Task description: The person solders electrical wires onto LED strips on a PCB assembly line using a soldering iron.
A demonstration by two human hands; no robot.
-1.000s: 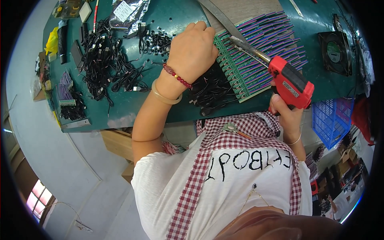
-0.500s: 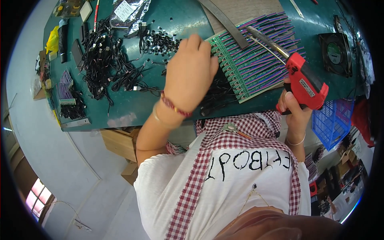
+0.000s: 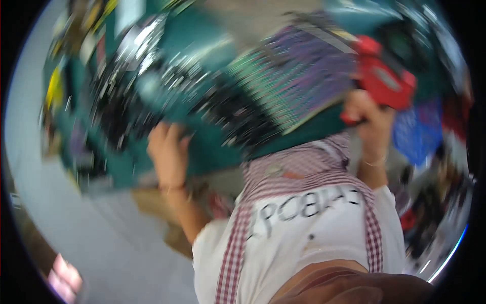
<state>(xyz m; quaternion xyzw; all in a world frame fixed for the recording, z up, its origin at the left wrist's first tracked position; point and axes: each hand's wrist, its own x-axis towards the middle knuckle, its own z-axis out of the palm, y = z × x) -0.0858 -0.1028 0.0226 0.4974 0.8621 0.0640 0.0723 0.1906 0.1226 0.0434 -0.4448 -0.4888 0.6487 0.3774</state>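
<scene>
The whole view is smeared by motion. My right hand is closed round the grip of a red soldering gun, beside the right end of the green circuit-board panel. Rows of purple and blue wires lie over that panel. My left hand is low over the table, at the near edge of a tangle of black cables. Its fingers are too blurred to show whether they hold anything. More black cables spread along the left edge of the panel.
The green table carries small loose parts and a shiny plastic bag farther back. A dark fan stands at the far right. Past the table's right edge is a blue plastic basket.
My left hand has gone from the panel's left edge to the left and nearer me, by the cable tangle. My right hand still grips the soldering gun. The view has turned and blurred.
</scene>
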